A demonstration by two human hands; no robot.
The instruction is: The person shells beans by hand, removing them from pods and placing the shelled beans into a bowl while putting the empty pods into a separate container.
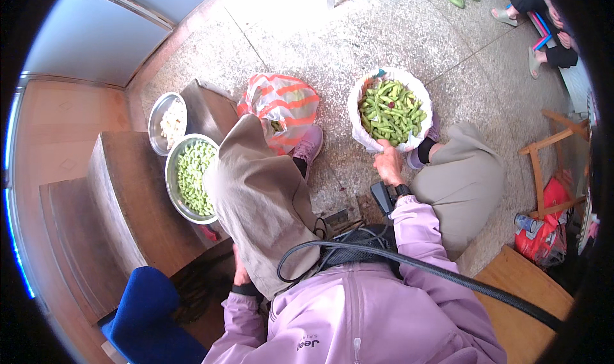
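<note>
My right hand (389, 164) grips the near rim of a round container (354, 119) lined with a white plastic bag, which stands on the floor near my right foot. Green soybean pods (391, 109) fill it. My left hand (241, 267) is down beside my left thigh, mostly hidden by the trouser leg, so its fingers cannot be made out. Left of my knee, a metal bowl (171, 191) holds shelled green beans (195, 177). Behind it, a smaller metal bowl (152, 126) holds whitish pieces (173, 124). A red-and-white striped plastic bag (283, 100) with some pods inside lies by my left shoe.
Wooden steps (139, 186) rise at the left beside a blue cloth-like object (144, 311). Two other people's feet show at the upper right. A wooden folding frame (539, 172) and a red bag (551, 239) stand at the right. A black cable (431, 263) crosses my lap.
</note>
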